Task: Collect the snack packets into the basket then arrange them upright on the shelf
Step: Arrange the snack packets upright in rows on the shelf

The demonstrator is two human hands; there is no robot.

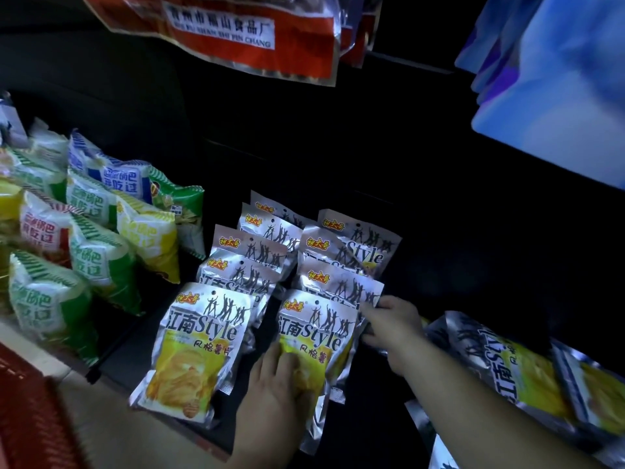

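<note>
Silver-and-yellow snack packets stand upright in two rows on a dark shelf (pixel 422 252). The left row's front packet (pixel 199 346) stands free. My left hand (pixel 274 394) presses flat against the lower front of the right row's front packet (pixel 318 346), fingers around its bottom left corner. My right hand (pixel 389 326) grips the right edges of the packets behind it. Several more of the same packets (pixel 500 367) lie flat and sideways on the shelf at the right. The red basket (pixel 30 411) shows at the bottom left corner.
Green, blue, red and yellow puffed snack bags (pixel 98 245) fill the shelf to the left. Red hanging packets (pixel 250 32) are overhead, and blue packaging (pixel 554 82) hangs at the upper right. The shelf's back is dark.
</note>
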